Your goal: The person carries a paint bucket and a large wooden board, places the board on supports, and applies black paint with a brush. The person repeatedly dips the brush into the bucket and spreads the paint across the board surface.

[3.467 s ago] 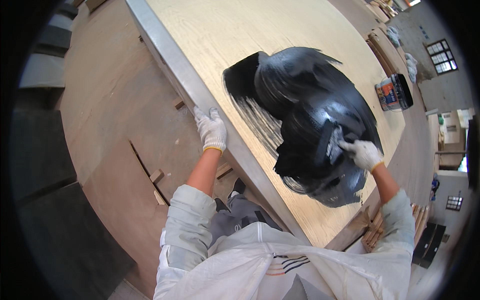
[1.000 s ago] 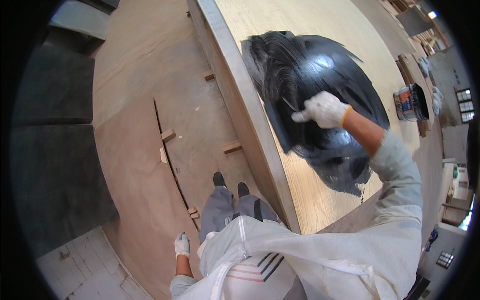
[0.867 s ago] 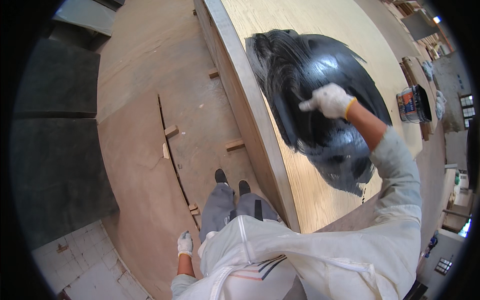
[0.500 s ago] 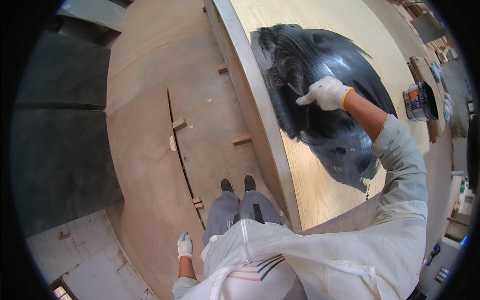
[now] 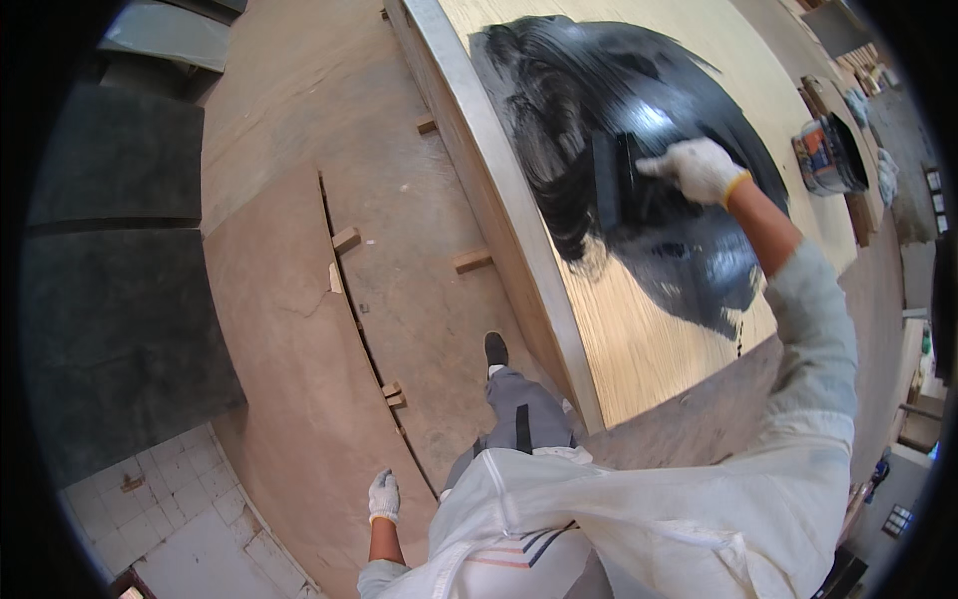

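My right hand (image 5: 701,171), in a white knit glove with a yellow cuff, grips a wide, flat, dark spreading tool (image 5: 607,182). Its working edge lies on a large patch of wet black coating (image 5: 559,95), and black on black hides its exact kind. Streaks and curved strokes run through the patch. Beneath is a pale wood-grain panel (image 5: 639,374), the top of a raised stack with a grey-edged side. My left hand (image 5: 383,496), also gloved, hangs low at my left side with its fingers curled together and nothing visible in them.
An open square bucket (image 5: 826,158) with black inside stands on boards to the right. Dark panels (image 5: 120,319) lie at the left. A brown sheet (image 5: 269,329) rests on the floor, wooden blocks (image 5: 473,261) jut from under the stack, and white tiles (image 5: 190,489) show lower left.
The tool and my right hand have moved right across the coating, and the tool's broad face now shows. One of my feet has stepped forward, the other is out of sight. The view has shifted slightly.
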{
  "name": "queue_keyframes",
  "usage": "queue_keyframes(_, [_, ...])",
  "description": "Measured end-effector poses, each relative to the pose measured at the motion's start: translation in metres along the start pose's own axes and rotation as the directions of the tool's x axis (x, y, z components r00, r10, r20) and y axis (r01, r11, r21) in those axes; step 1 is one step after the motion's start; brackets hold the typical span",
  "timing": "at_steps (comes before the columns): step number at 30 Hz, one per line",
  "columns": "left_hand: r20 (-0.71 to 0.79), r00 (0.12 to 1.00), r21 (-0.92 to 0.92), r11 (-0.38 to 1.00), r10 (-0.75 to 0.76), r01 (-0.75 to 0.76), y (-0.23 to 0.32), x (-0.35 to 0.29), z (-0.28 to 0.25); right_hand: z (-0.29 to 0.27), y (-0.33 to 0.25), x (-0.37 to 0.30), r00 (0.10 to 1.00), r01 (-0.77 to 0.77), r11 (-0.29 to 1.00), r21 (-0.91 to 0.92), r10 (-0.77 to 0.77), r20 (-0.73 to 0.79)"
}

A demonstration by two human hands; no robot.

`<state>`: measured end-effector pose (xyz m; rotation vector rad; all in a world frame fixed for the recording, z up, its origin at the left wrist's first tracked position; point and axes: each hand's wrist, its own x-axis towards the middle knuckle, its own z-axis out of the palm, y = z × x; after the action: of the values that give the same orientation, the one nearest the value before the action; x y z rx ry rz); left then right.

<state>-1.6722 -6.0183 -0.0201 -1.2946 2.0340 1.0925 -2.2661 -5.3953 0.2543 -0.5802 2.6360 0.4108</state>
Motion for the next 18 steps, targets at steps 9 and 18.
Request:
queue_keyframes(9, [-0.124, 0.990, -0.314, 0.944, 0.067, -0.104, -0.077, -0.035, 0.045, 0.025, -0.076, -0.092, 0.948, 0.308, 0.950, -0.045, -0.303, 0.096])
queue_keyframes(18, [0.011, 0.950, -0.362, 0.885, -0.311, 0.293, -0.214, -0.179, 0.189, 0.009, -0.104, -0.069, 0.975, 0.218, 0.976, -0.008, -0.218, -0.045])
